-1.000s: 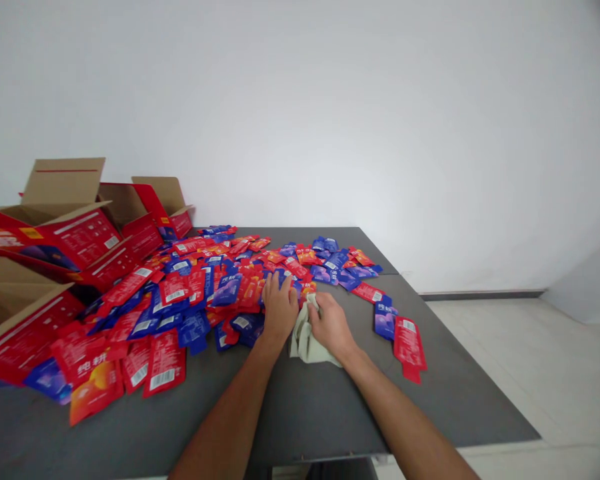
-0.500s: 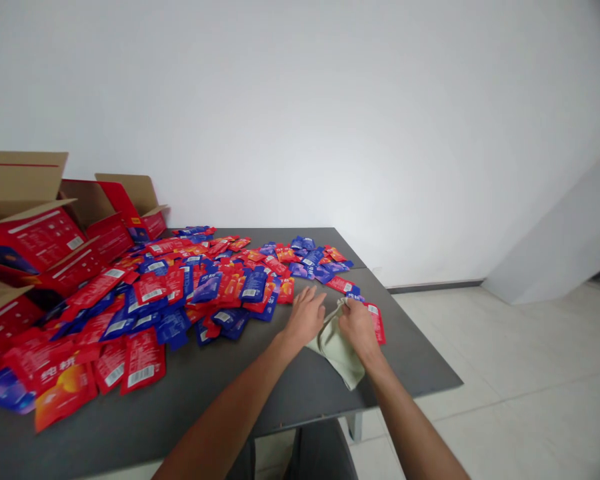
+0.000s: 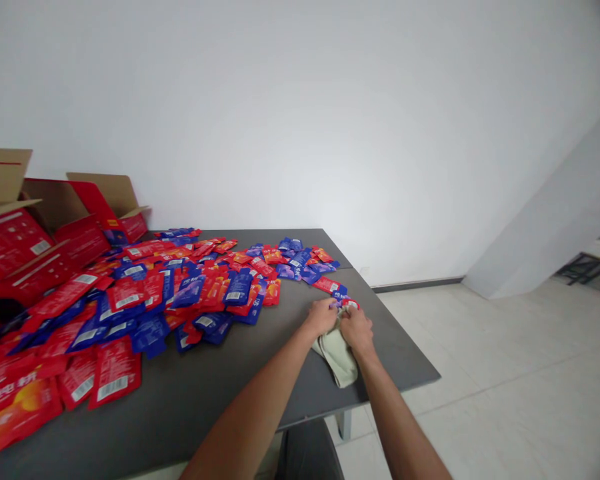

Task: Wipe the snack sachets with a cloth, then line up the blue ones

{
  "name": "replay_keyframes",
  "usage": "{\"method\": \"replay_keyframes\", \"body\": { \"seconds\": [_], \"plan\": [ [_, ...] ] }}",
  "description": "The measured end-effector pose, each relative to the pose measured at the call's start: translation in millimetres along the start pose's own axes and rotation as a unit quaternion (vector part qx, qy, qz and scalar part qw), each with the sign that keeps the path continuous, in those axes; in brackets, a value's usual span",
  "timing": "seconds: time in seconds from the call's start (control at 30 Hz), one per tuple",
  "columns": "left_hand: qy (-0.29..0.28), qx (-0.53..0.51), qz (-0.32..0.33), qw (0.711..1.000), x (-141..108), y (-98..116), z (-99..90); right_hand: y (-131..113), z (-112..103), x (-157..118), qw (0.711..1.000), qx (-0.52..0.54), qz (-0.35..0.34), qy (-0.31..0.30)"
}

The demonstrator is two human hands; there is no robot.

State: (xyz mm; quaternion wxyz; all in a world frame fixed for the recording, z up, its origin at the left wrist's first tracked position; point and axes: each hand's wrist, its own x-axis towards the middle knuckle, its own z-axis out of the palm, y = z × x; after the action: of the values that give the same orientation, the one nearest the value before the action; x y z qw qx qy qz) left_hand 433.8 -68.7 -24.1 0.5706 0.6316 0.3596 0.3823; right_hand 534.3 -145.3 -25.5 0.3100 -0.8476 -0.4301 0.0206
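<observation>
Since half a second ago, the left hand (image 3: 323,317) has moved in beside the right hand (image 3: 357,327), its outstretched fingers now curled. The view has swung rightward too, so the red cartons (image 3: 15,240) sit further toward the left edge.

Both hands work low over a dark grey table (image 3: 400,353), near its right end. The right hand is closed around one end of a pale green cloth (image 3: 340,357) – the rest hangs in loose folds toward the near edge. The left hand's fingers are bent at the cloth's far end, but whether they grip anything cannot be told.

Just beyond the fingertips, partly hidden, is a red pouch (image 3: 350,303). A trail of red and blue pouches leads back from there; a large pile of pouches (image 3: 187,290) covers the table's left side – well apart from the cloth – and reaches the open-flapped cartons.
</observation>
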Motion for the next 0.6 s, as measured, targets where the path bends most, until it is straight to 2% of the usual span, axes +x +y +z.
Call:
{"method": "replay_keyframes", "body": {
  "seconds": [0.13,0.23,0.4,0.5,0.6],
  "plan": [
    [0.026,-0.054,-0.026,0.998,3.4,-5.0,-12.2,-13.6,13.2,4.2,0.996,0.051,-0.069,-0.007],
    [0.071,-0.102,-0.058,0.991,1.2,-4.8,-33.2,-34.4,25.2,5.6,0.988,0.1,-0.119,-0.025],
    [0.124,-0.185,-0.082,0.971,-7.8,4.6,-88.7,-82.1,43.9,2.1,0.96,0.198,-0.182,-0.075],
    [0.12,-0.223,-0.055,0.966,-15.7,14.8,-124.4,-113.9,49.6,-3.6,0.924,0.288,-0.213,-0.134],
    [0.108,-0.272,-0.023,0.956,-22.5,21.4,-152.1,-142.0,51.8,-7.1,0.892,0.331,-0.25,-0.178]
  ]
}}
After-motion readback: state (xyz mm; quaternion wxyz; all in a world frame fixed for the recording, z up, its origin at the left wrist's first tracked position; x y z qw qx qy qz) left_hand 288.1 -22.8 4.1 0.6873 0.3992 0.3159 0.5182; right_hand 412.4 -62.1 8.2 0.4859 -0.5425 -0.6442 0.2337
